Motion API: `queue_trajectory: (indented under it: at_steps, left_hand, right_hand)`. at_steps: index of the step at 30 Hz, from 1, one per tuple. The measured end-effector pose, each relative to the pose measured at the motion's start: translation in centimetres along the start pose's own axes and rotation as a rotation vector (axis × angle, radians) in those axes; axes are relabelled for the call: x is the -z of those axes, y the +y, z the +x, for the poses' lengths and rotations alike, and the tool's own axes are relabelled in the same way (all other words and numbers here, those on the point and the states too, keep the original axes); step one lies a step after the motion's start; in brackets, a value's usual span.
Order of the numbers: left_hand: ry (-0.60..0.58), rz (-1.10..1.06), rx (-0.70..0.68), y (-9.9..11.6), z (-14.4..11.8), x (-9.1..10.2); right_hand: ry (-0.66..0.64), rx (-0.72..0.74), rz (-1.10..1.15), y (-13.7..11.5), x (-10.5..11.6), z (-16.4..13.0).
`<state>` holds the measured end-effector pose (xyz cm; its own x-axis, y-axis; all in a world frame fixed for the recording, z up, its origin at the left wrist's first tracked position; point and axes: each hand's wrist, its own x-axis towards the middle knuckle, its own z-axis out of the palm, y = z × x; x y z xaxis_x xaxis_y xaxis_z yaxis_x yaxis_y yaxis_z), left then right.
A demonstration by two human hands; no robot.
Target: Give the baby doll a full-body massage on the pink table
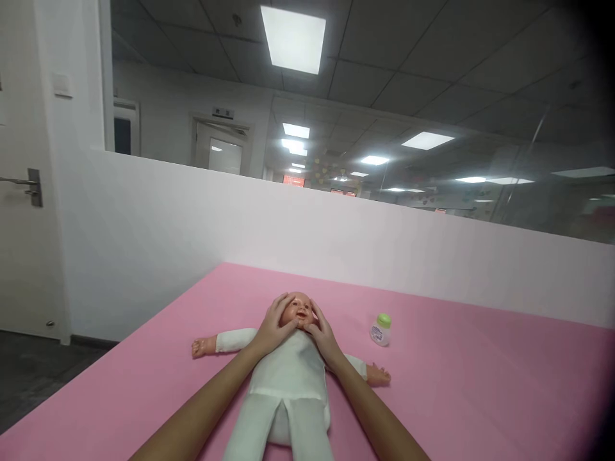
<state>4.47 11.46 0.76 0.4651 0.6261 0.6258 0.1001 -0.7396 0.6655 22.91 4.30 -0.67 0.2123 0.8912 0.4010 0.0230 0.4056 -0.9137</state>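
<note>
Baby doll [288, 378] lies supine, long axis 6–12 o'clock, head at 12. Left hand [275, 326] and right hand [321, 333] cup its head, fingers spread, equally near.

two bare forearms come into view from the bottom edge, with no sleeves, cuffs or gloves on them. the left hand [275, 323] and the right hand [323, 334] are bare too. no watch, bracelet or band shows at either wrist. the fingers look slim, with no rings that i can make out; the nails are too small to tell.
</note>
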Motion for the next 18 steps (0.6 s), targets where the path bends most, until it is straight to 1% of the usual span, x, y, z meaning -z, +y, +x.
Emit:
queue_trajectory:
  at_steps: [7, 13, 18]
  left_hand:
    - [0.005, -0.011, -0.018, -0.2, 0.1, 0.0]
    - [-0.004, 0.001, -0.019, -0.1, 0.2, 0.0]
    - [-0.006, -0.008, -0.004, 0.3, 0.2, 0.1]
  right_hand:
    - [-0.001, -0.028, 0.051, -0.9, -0.4, -0.2]
    - [0.025, -0.022, -0.033, -2.1, -0.6, -0.6]
    - [0.042, -0.029, -0.031, -2.4, -0.7, -0.7]
